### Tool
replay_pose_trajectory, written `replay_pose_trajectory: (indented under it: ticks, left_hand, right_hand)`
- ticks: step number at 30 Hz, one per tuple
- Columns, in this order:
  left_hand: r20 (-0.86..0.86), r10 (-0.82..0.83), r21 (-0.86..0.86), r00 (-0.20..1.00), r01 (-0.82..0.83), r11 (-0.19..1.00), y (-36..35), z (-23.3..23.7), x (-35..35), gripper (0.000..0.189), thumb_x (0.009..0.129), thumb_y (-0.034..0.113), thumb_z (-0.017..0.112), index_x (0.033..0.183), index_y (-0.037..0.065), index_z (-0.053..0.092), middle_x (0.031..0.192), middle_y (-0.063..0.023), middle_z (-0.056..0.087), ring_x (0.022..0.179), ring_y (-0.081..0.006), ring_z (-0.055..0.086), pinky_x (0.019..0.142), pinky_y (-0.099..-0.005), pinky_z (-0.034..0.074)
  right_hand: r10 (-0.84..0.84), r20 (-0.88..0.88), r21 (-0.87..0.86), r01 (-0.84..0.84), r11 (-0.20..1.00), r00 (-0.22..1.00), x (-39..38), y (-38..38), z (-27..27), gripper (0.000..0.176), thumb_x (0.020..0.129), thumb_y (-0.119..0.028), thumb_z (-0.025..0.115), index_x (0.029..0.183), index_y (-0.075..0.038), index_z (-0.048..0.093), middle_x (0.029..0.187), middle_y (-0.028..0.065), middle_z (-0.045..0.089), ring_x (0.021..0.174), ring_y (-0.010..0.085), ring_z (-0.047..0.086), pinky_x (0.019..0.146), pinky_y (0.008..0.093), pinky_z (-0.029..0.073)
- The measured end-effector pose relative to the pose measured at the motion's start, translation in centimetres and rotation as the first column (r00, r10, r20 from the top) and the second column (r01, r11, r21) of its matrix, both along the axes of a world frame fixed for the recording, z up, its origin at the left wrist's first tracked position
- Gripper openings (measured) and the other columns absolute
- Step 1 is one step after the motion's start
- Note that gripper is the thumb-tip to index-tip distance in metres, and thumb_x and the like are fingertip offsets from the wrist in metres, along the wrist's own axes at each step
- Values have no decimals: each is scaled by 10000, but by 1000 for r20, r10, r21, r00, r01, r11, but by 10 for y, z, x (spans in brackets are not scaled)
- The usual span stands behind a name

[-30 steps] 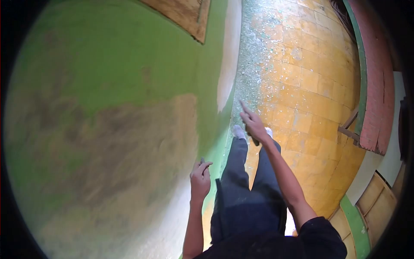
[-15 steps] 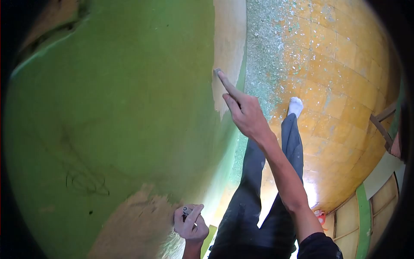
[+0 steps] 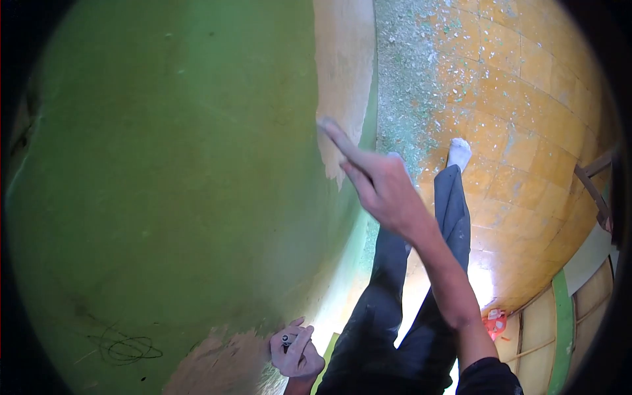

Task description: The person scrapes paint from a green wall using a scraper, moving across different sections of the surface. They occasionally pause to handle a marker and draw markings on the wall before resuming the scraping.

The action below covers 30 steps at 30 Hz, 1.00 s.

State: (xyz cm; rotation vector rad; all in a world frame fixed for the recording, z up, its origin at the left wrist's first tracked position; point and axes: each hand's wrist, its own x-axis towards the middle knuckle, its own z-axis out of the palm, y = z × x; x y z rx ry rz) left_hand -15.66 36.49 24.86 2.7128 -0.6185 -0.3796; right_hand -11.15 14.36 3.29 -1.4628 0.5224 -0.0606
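Observation:
My right hand (image 3: pixel 388 187) is stretched toward the wall, index finger extended and thumb apart from it. Its fingertip is at the left edge of a pale bare strip (image 3: pixel 345 66) in the green paint. I see no object in this hand; its other fingers are folded and partly hidden. Low in the view, my left hand (image 3: pixel 297 352) is closed around a small dark object with a round metallic end (image 3: pixel 286 340); most of it is hidden by the fingers. That hand is beside a brownish bare patch (image 3: pixel 220 362) of the wall.
The green wall (image 3: pixel 184 164) fills the left side. Paint flakes and dust (image 3: pixel 408 79) lie along its base on the yellow tiled floor (image 3: pixel 520 158). My legs (image 3: pixel 388 289) extend over the floor. A red and white item (image 3: pixel 495 322) is near the panels at right.
The view has shifted, so the wall patches appear lower. My right fingertip has moved slightly along the bare strip's edge, toward its ragged end. My left hand keeps its grip.

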Motion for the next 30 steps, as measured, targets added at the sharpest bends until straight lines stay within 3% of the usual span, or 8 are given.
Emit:
replay_pose_trajectory:
  ticks: [2, 5, 8, 13, 16, 22, 26, 30]
  left_hand:
    - [10, 11, 7, 1000, -11, 1000, -4, 1, 0, 364, 764, -138, 455, 972, 13, 714, 805, -128, 561, 682, -200, 550, 810, -466, 603]
    - [-9, 8, -12, 1000, -8, 1000, -6, 0, 3, 370, 757, -139, 450, 969, 10, 714, 794, -127, 562, 686, -199, 548, 817, -467, 601]
    - [-26, 3, 9, 1000, -3, 1000, -4, 2, 4, 371, 753, -141, 448, 966, 6, 715, 785, -127, 567, 689, -198, 549, 824, -464, 599]
    - [-15, 34, 22, 999, -34, 999, -8, 2, 1, 353, 750, -138, 461, 940, 7, 722, 778, -130, 571, 674, -200, 545, 823, -463, 597]
    - [-4, 52, -4, 999, -53, 999, -9, 2, 2, 347, 749, -137, 468, 928, 9, 726, 765, -125, 570, 667, -201, 542, 813, -461, 598]
    - [-1, 25, 20, 1000, -25, 999, -7, 1, 2, 343, 748, -132, 475, 930, 13, 727, 717, -117, 562, 663, -202, 539, 797, -458, 598]
    - [-2, 48, -4, 999, -48, 999, -8, -3, 3, 340, 752, -127, 477, 931, 16, 728, 709, -117, 568, 670, -200, 543, 790, -449, 599]
    - [-8, 35, -18, 999, -35, 999, -11, -5, 5, 349, 755, -139, 479, 934, 23, 731, 728, -119, 579, 685, -197, 556, 793, -439, 599]
  right_hand:
    - [75, -59, 22, -74, 997, 995, 7, -16, 0, 606, 946, -31, 523, 1532, -151, 425, 1362, 174, 603, 846, 378, 675, 795, 351, 520]
    - [-143, 141, 51, 137, 989, 980, -7, 23, -1, 608, 947, -41, 523, 1534, -162, 422, 1342, 194, 602, 875, 381, 682, 800, 375, 520]
    - [66, -7, 73, -65, 995, 998, 5, -18, 12, 591, 962, -67, 514, 1537, -166, 416, 1323, 214, 606, 876, 393, 678, 803, 396, 520]
    - [-78, 85, 76, 71, 995, 993, -2, 6, -1, 575, 975, -101, 512, 1534, -203, 423, 1300, 224, 609, 792, 411, 657, 769, 393, 526]
    - [23, -36, 98, -19, 995, 999, 8, -19, 13, 574, 978, -107, 513, 1533, -223, 424, 1309, 220, 605, 761, 403, 650, 756, 390, 526]
    - [-55, 47, 108, 50, 993, 997, 2, 2, 0, 568, 989, -129, 496, 1544, -194, 394, 1042, 284, 652, 820, 462, 651, 760, 499, 498]
    - [-53, -15, 15, 53, 998, 998, 27, -35, 1, 546, 982, -134, 528, 1518, -205, 447, 926, 278, 612, 579, 369, 543, 631, 402, 478]
    - [-119, 84, -34, 122, 992, 989, 22, -22, -4, 542, 987, -138, 528, 1519, -199, 444, 867, 279, 560, 564, 343, 442, 619, 391, 465]
